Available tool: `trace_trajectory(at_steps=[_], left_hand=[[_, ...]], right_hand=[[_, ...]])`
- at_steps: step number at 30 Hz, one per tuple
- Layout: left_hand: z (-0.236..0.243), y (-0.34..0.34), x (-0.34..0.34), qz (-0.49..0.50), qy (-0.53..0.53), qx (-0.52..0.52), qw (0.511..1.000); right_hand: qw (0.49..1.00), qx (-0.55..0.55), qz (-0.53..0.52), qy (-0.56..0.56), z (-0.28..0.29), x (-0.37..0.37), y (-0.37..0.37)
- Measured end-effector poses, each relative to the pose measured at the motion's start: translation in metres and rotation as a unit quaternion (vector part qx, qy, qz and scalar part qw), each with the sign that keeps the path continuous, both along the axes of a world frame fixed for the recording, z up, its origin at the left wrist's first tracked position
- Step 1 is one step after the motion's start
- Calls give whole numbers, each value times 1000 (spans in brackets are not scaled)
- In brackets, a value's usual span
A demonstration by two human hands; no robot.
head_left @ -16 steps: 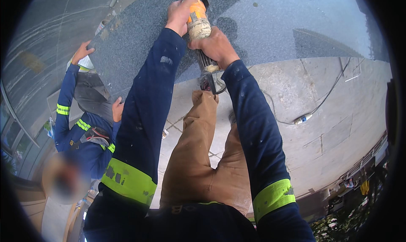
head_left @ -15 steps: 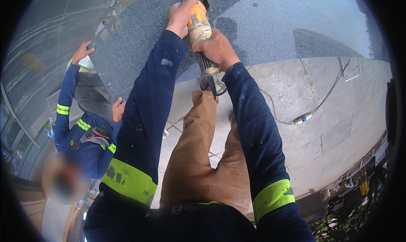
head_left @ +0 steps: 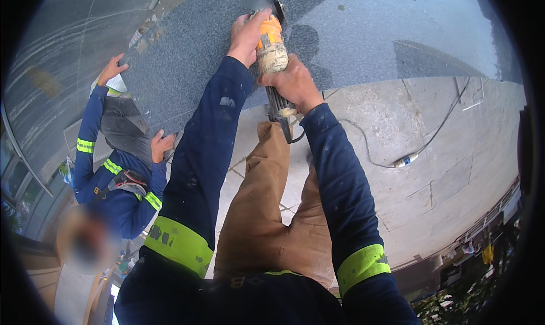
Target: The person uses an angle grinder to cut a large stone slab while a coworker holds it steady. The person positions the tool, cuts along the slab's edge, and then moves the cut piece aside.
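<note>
Both my hands grip an angle grinder [head_left: 272,55] with an orange front body, a wrapped, dusty middle and a dark rear end. My left hand [head_left: 247,36] is closed round the front, near the grinder's head. Farther back, my right hand [head_left: 295,86] wraps the rear part of the body. The grinder's head is over a grey speckled stone slab [head_left: 187,58]; a blurred patch hides part of it, so I cannot tell whether the disc touches the stone. A black cord loops down from the rear end in front of my trousers.
At the left a co-worker [head_left: 116,160] holds the slab's edge with both hands. The cord runs right across the pale paved floor [head_left: 409,132] to a blue and white connector [head_left: 406,161]. A dark, dusty glass-like surface [head_left: 68,41] stands beyond the slab's left end.
The grinder and both my hands have come back toward me and slightly right. The co-worker's hands hold nearly the same place on the slab.
</note>
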State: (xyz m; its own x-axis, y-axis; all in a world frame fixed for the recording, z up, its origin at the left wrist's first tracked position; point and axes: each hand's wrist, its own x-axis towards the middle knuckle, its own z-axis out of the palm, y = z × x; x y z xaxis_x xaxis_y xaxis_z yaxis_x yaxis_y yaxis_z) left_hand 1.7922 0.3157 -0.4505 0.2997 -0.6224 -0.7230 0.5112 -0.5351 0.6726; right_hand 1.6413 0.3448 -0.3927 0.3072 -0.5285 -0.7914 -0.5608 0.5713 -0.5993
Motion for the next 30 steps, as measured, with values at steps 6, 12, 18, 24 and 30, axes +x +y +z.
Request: trace_trajectory(at_steps=[6, 12, 18, 24, 30], left_hand=[[-6, -10, 8, -16, 9, -15, 1000], [-16, -21, 21, -11, -4, -9, 1000], [-21, -32, 27, -24, -19, -21, 999], [-8, -24, 19, -21, 4, -10, 1000], [2, -6, 2, -15, -1, -1, 1000]], right_hand=[[999, -28, -23, -11, -9, 8, -6], [999, 14, -25, -35, -22, 16, -18], [999, 6, -21, -36, -27, 24, -30], [1000, 16, -10, -18, -16, 17, -23], [1000, -1, -21, -1, -4, 4, -4]])
